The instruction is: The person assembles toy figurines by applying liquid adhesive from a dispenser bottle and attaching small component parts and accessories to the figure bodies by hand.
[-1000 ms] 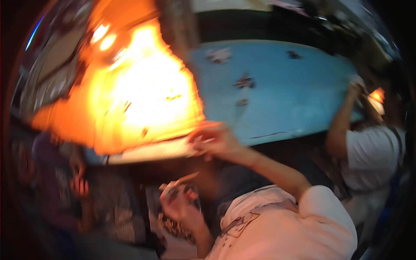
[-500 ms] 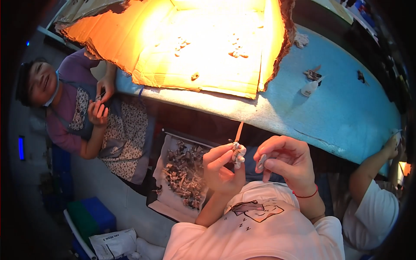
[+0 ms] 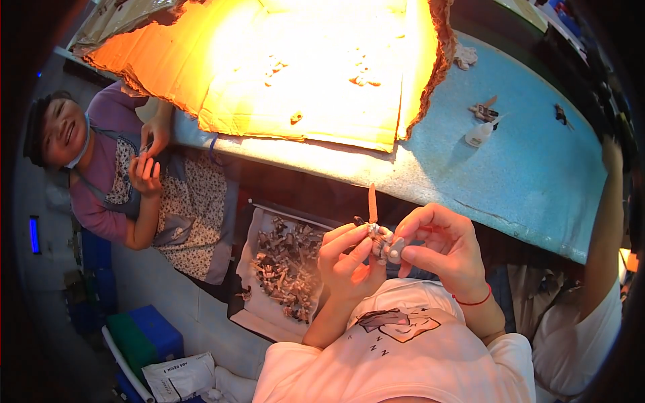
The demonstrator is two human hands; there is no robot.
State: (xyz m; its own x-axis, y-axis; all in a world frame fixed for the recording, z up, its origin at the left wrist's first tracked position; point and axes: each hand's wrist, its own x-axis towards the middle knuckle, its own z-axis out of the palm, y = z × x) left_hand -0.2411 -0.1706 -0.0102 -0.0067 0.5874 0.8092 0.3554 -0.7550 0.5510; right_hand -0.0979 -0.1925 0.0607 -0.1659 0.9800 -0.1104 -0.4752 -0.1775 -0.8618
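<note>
A small toy figure point(image 3: 379, 236) with pale and brownish parts is pinched between the fingers of my left hand point(image 3: 348, 263). A long flat blade, orange in the lamp light, sticks up from it. My right hand point(image 3: 445, 254) is closed on a small grey piece point(image 3: 396, 250), which touches the figure's right side. How the two fit together is hidden by the fingers. Both hands are held before my white shirt, just off the table's near edge.
A glowing, torn cardboard box point(image 3: 302, 127) stands on the blue table point(image 3: 531, 181), with small parts inside. Right of it are a white dropper bottle point(image 3: 479, 134) and another figure point(image 3: 484, 111). A lined tray point(image 3: 247, 269) of figures lies lower left. Co-workers sit at both sides.
My right hand has moved left, bringing the grey piece against the figure. The figure has turned slightly in my left hand. The co-worker at right has stretched an arm farther across the table.
</note>
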